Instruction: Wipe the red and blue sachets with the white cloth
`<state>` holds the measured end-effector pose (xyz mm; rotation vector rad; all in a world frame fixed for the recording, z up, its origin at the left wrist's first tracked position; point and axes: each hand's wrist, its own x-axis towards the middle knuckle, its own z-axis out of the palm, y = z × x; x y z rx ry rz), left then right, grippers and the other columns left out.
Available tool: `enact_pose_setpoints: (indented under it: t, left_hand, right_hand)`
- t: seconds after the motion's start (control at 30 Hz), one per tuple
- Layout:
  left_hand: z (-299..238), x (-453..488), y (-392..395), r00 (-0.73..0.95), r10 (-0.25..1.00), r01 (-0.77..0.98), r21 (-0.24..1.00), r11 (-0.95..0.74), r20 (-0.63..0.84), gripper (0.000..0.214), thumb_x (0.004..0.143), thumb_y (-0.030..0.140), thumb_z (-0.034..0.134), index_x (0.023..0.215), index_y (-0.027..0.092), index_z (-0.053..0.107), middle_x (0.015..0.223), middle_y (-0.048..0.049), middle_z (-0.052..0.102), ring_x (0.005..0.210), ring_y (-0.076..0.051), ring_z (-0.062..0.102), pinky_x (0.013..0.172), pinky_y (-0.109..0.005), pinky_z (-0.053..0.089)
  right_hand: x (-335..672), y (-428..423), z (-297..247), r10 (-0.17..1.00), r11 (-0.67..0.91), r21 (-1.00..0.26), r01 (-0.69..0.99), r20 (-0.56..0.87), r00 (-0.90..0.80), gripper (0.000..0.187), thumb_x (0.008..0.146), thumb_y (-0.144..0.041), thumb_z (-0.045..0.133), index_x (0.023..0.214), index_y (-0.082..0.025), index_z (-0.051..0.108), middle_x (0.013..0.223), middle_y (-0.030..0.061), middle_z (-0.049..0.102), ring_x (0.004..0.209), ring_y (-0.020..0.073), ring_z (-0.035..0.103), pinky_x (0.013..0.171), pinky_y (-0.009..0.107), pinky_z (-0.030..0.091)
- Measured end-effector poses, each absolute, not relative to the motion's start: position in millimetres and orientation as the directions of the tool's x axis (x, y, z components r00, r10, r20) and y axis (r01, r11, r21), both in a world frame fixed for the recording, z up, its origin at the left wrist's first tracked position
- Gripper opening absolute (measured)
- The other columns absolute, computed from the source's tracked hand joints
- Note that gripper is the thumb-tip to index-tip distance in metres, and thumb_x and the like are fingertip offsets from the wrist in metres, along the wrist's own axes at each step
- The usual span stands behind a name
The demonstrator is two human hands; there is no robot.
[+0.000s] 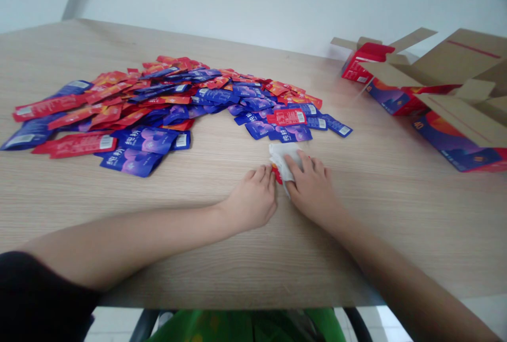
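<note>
Both hands are down on the wooden table (396, 215), close together at centre.

Right hand (312, 188): palm down, fingers narrow and laid over a white-backed packet (282, 154), holding it against the tabletop. A red edge shows at the packet's near-left corner. The thumb is hidden.

Left hand (253, 202): fingers curled in and close together, knuckles up, fingertips right at the packet's red edge. Cannot tell if it grips the packet or only touches it.

The packet lies just in front of the near edge of the sachet pile (170, 101), almost touching the closest blue sachets. The pile is a wide, loose spread of red and blue flat sachets across the left and middle of the table, some with white label ends showing.

Far right: opened cardboard cartons (447, 93) with brown flaps and blue and red printed sides, lying on the table well apart from the hands. 1 small red box (362, 62) is at their left end.

A black sleeve (35, 299) is on the left upper arm. A green chair seat (245, 329) shows below the table edge.
</note>
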<state>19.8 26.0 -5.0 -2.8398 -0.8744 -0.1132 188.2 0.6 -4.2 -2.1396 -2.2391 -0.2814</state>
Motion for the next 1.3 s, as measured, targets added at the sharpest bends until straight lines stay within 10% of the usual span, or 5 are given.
enact_pose_setpoints:
  t: [0.27,0.5,0.73,1.0,1.3]
  left_hand:
    - [-3,20,27,0.837,0.540,0.547,-0.123,-0.828,0.086,0.041,0.092,0.031,0.043,0.106,0.002,0.069,0.115,-0.0233,0.067,0.114,-0.037,0.056,0.092,-0.044,0.044]
    - [-6,20,25,0.824,0.558,0.567,-0.154,-0.809,0.100,0.057,0.092,0.029,0.040,0.135,-0.009,0.047,0.140,-0.0295,0.049,0.126,-0.037,0.050,0.098,-0.044,0.042]
    - [-4,19,26,0.834,0.545,0.552,-0.108,-0.827,0.089,0.043,0.093,0.029,0.040,0.112,0.001,0.067,0.121,-0.0241,0.064,0.120,-0.037,0.053,0.093,-0.044,0.044]
    - [-6,20,26,0.826,0.558,0.564,-0.150,-0.812,0.082,0.058,0.093,0.029,0.039,0.136,-0.009,0.045,0.141,-0.0292,0.047,0.128,-0.037,0.048,0.100,-0.044,0.041]
    - [-4,20,26,0.827,0.553,0.561,-0.117,-0.819,0.095,0.048,0.093,0.029,0.040,0.123,-0.004,0.060,0.129,-0.0271,0.058,0.123,-0.037,0.051,0.095,-0.045,0.044]
  right_hand:
    - [174,-5,-7,0.976,0.134,0.098,0.986,0.160,-0.149,0.054,0.093,-0.036,0.040,0.147,-0.028,0.040,0.151,0.0101,0.038,0.121,0.0353,0.040,0.095,0.051,0.036]
    - [207,6,-4,0.992,-0.058,0.105,0.993,0.120,0.046,0.054,0.093,-0.034,0.037,0.146,-0.023,0.042,0.150,0.0163,0.038,0.120,0.0366,0.043,0.091,0.052,0.039]
    - [180,-3,-8,0.975,0.141,0.099,0.985,0.156,-0.155,0.055,0.091,-0.033,0.043,0.146,-0.028,0.041,0.152,0.0127,0.036,0.126,0.0361,0.038,0.099,0.052,0.035]
    - [207,5,-7,0.992,-0.067,0.113,0.991,0.117,0.054,0.054,0.094,-0.035,0.038,0.147,-0.024,0.039,0.151,0.0179,0.035,0.121,0.0363,0.044,0.092,0.052,0.041]
    - [190,-2,-12,0.982,0.100,0.074,0.992,0.154,-0.110,0.056,0.092,-0.032,0.041,0.147,-0.027,0.039,0.153,0.0131,0.036,0.127,0.0376,0.039,0.098,0.055,0.037]
